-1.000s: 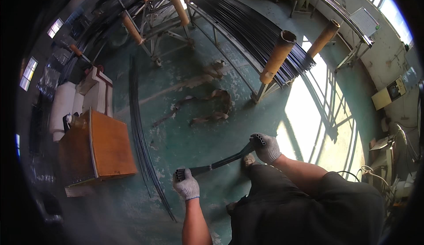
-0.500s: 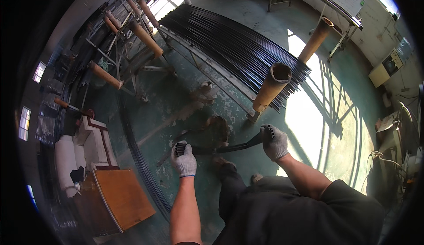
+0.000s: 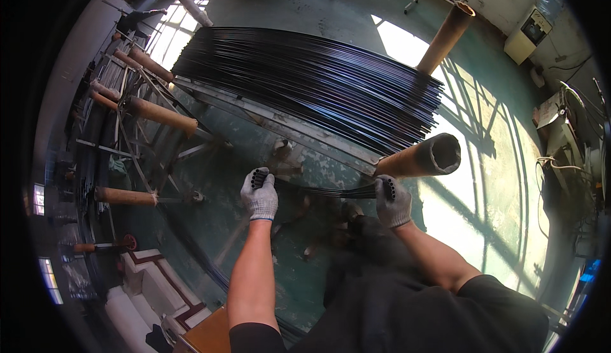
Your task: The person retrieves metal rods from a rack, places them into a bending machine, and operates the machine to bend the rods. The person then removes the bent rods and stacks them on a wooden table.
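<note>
My left hand [image 3: 259,198], in a whitish knit glove, is closed around one part of a bundle of thin black tubes [image 3: 340,193]. My right hand [image 3: 393,205], gloved alike, grips the bundle farther right. Round dark tube ends show at both fists. Between them the tubes run in a slightly bowed strip, partly lost in shadow near the left hand. Beyond my hands, a wide layer of long black tubes [image 3: 305,79] lies across a metal rack [image 3: 280,120]. Closest to my right hand stands a brown cardboard-like post sleeve [image 3: 407,161] at the rack's near corner.
Another brown sleeve [image 3: 447,38] rises at the rack's far right. More sleeved posts [image 3: 162,116] and metal frames stand left. Long dark tubes [image 3: 203,261] lie along the floor at lower left, beside a whitish block-like object [image 3: 156,283]. A water dispenser [image 3: 529,33] stands far right.
The view has turned and come nearer the rack, which now sits closer to my hands. Both hands still hold the tubes; the strip between them looks shorter and straighter.
</note>
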A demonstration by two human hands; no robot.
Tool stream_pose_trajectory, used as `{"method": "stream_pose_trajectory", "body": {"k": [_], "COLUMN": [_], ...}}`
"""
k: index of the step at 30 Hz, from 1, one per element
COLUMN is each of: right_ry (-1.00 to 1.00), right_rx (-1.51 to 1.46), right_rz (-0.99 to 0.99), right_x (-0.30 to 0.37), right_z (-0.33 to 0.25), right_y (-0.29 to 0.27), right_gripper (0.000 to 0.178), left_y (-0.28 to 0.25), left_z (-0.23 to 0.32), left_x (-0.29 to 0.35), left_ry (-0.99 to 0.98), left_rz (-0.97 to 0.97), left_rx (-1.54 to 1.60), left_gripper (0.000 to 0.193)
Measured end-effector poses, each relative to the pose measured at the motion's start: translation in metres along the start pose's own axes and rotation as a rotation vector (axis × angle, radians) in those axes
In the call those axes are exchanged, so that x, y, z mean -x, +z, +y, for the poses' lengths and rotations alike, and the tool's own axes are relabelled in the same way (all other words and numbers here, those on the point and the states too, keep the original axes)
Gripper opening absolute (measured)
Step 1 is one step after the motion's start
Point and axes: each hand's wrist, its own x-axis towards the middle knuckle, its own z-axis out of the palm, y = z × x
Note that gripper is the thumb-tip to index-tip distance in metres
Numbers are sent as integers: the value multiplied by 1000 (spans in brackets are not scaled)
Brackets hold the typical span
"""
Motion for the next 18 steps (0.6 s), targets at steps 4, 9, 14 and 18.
{"method": "stream_pose_trajectory", "body": {"k": [4,9,14,18], "right_ry": [56,190,257,290], "right_rx": [27,77,70,143], "right_rz": [58,121,151,127], "right_x": [-27,-50,-67,-75], "right_z": [21,57,79,81], "right_y": [52,104,133,133], "right_gripper": [21,23,33,49], "left_y": [42,97,146,156], "left_z": [-36,-78,-97,-90], "left_x": [-67,-129,-171,-196], "left_ry": [-12,-86,-62,-94], "left_rz": [-35,-129,-149,-241], "left_rx": [44,60,87,106], "left_gripper": [24,25,27,31]}}
